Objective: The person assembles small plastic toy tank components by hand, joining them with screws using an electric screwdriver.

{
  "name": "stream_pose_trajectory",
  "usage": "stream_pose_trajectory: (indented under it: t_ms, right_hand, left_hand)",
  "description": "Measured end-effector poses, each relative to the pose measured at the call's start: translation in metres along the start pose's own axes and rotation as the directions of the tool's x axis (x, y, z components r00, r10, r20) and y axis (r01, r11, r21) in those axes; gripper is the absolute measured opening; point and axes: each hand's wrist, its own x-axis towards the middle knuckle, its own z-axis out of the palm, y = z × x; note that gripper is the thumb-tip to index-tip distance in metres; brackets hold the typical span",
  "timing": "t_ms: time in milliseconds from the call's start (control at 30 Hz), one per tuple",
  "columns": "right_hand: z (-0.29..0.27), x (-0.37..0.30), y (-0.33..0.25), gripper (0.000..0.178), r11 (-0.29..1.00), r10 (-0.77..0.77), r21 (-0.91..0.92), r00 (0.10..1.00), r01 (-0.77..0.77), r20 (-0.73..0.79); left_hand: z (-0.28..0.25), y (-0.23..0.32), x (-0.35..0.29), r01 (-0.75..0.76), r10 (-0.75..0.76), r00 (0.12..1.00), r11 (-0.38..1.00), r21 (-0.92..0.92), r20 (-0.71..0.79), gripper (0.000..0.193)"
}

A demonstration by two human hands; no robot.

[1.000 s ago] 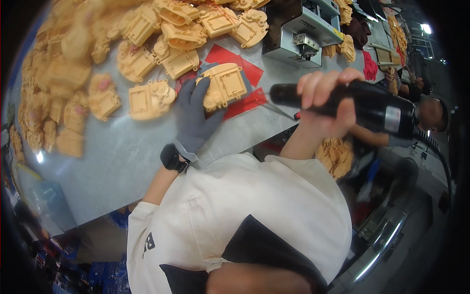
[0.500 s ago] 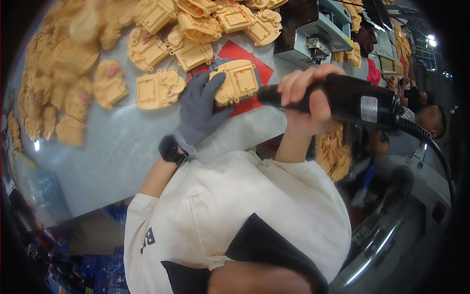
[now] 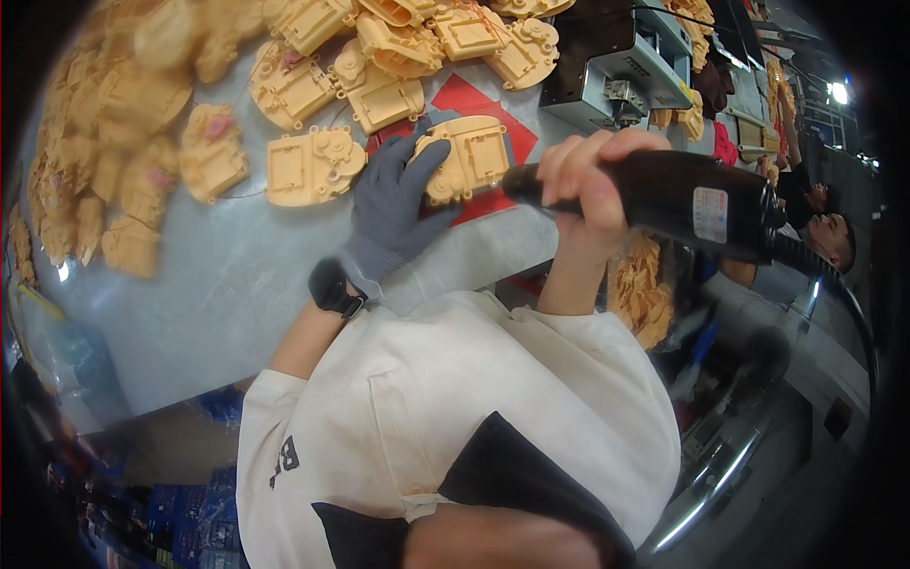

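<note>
My left hand (image 3: 393,204), in a grey glove, grips the left edge of a yellow-orange plastic housing (image 3: 471,156) that rests on red sheets (image 3: 507,131). A grey piece under the housing shows only in part. My bare right hand (image 3: 592,180) is wrapped round a black handheld power tool (image 3: 692,204) with a white label and a thick cord. The tool lies level, its narrow tip at the housing's right edge; whether it touches cannot be told. A similar housing (image 3: 311,168) lies just left of my gloved hand.
More plastic housings (image 3: 384,95) are heaped at the back and left of the grey metal table (image 3: 218,303). A metal-cased machine (image 3: 616,71) stands at the back right. Below the tool is a bag of orange parts (image 3: 640,294). Another person (image 3: 829,242) is at the far right.
The view has shifted slightly, so table items sit a little further right. The tool's tip stays by the housing's right edge, and both hands keep their holds.
</note>
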Motion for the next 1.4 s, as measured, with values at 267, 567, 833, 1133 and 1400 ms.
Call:
stream_pose_trajectory:
  t_ms: [267,567,833,1133,1400]
  right_hand:
    - [0.002,0.000,0.007,0.031,0.993,-0.075,-0.090,0.997,0.075,0.009]
    - [-0.044,0.008,-0.015,0.031,0.995,-0.097,0.018,0.975,0.103,-0.200]
    - [-0.117,0.071,-0.015,0.024,0.913,-0.389,-0.315,0.789,0.260,-0.475]
    - [-0.062,0.026,-0.012,0.031,0.997,-0.081,-0.021,0.952,0.078,-0.296]
    - [-0.085,0.049,-0.030,0.031,0.929,-0.334,-0.296,0.845,0.221,-0.417]
  left_hand:
    - [0.001,0.001,0.005,0.014,-0.014,1.000,1.000,-0.021,0.005,0.076]
    - [0.002,-0.004,0.004,0.073,-0.075,0.997,0.993,-0.091,-0.023,0.079]
    - [0.003,0.001,0.004,0.093,-0.092,0.996,0.993,-0.077,0.010,0.075]
    - [0.000,0.001,0.008,0.089,-0.087,0.996,0.992,-0.092,0.019,0.072]
    - [-0.003,-0.001,0.006,0.124,-0.119,0.992,0.987,-0.105,0.053,0.074]
